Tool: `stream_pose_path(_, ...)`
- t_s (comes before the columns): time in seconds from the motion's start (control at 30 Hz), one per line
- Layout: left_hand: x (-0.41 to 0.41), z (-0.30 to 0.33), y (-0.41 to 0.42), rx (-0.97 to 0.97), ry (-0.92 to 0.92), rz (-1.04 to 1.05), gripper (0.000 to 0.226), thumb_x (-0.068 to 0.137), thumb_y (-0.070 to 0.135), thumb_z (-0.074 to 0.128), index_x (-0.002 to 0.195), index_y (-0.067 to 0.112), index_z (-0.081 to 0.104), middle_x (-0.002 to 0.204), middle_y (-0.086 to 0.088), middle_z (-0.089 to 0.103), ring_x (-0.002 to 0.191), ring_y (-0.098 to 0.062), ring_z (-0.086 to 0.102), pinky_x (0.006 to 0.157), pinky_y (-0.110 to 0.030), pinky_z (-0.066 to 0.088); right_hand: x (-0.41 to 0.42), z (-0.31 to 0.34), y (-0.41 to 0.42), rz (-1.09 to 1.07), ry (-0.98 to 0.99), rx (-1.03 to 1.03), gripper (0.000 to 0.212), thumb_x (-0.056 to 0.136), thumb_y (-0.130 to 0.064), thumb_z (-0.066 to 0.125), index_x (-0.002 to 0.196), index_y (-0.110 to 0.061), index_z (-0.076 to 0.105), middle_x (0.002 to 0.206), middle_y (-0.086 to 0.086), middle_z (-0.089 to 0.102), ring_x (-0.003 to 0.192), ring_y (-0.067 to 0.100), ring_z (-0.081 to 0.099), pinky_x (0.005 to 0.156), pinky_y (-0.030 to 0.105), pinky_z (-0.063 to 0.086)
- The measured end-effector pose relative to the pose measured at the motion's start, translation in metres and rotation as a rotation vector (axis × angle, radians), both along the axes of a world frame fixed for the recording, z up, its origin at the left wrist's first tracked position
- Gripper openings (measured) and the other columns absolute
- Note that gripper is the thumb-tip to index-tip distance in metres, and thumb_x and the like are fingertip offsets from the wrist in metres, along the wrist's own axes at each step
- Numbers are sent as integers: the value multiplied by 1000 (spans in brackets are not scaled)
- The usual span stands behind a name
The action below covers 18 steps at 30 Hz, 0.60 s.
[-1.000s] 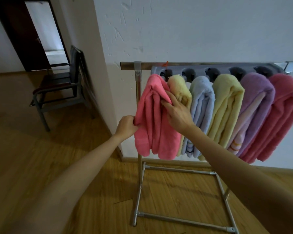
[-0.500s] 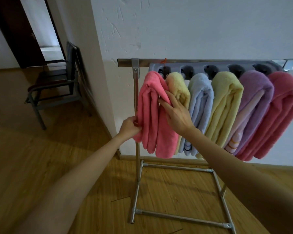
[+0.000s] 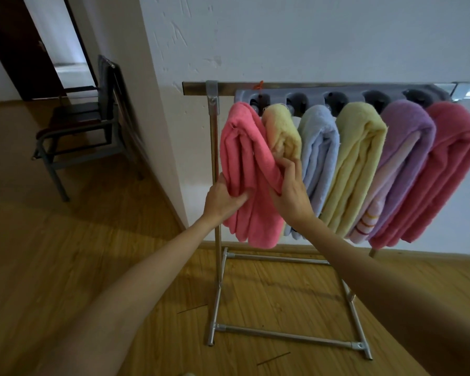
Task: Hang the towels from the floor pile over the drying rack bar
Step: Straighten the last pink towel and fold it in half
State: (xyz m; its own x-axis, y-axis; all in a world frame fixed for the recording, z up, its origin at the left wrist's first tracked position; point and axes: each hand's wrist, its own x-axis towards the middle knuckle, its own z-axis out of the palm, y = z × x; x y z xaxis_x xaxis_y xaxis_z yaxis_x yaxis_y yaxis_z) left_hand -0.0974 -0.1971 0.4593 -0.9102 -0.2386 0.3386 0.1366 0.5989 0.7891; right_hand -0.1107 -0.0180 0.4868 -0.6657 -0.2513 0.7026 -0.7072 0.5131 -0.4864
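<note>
A pink towel [image 3: 244, 158] hangs folded at the left end of the drying rack bar [image 3: 296, 86]. My left hand [image 3: 223, 199] grips its left folds from the side, thumb across the front. My right hand [image 3: 291, 191] pinches its right edge, between the pink towel and the pale yellow towel [image 3: 281, 134]. Further right hang a light blue towel [image 3: 320, 153], a yellow towel [image 3: 358, 158], a purple towel [image 3: 402, 158] and a red towel [image 3: 445, 169]. No floor pile is in view.
The rack's metal upright [image 3: 215, 147] and floor frame [image 3: 285, 335] stand against a white wall on a wooden floor. A grey peg hanger [image 3: 342, 95] hangs behind the towels. A dark chair [image 3: 79, 126] stands at the left near a doorway.
Both hands slid down the pink towel. The right hand dropped from the top fold to its right edge, and the left hand closed tighter round the left folds.
</note>
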Motion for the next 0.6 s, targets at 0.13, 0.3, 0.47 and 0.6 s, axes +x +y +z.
stream_pose_path(0.13, -1, 1, 2, -17, 43, 3, 92, 65, 68, 61, 138, 22, 29, 118, -2, 62, 101, -23, 63, 85, -38, 55, 0, -2, 1, -69, -30, 68, 33, 82, 2, 56, 114, 4, 46, 112, 16, 44, 85, 30, 54, 66, 33, 44)
stream_pose_path(0.3, -4, 2, 4, -15, 53, 67, 78, 70, 40, 70, 135, 13, 37, 110, -8, 63, 94, -27, 63, 81, -35, 54, -2, -4, 0, -100, -23, 142, 27, 82, 1, 57, 109, 3, 51, 110, 17, 48, 82, 31, 53, 64, 27, 35)
stream_pose_path(0.47, -7, -5, -1, -68, 22, 8, 68, 75, 23, 74, 133, 8, 41, 114, -11, 62, 96, -27, 62, 78, -31, 51, 2, -3, -1, -98, -68, 119, 34, 81, 0, 57, 115, 2, 51, 103, 15, 56, 80, 25, 54, 64, 27, 35)
stream_pose_path(0.6, -6, -9, -13, -39, 2, 81, 34, 81, 15, 71, 110, 1, 60, 98, -14, 68, 88, -30, 66, 66, -22, 47, 8, -2, -4, -86, -138, 33, 20, 85, -7, 58, 103, 0, 53, 78, 4, 58, 64, 15, 49, 56, 22, 30)
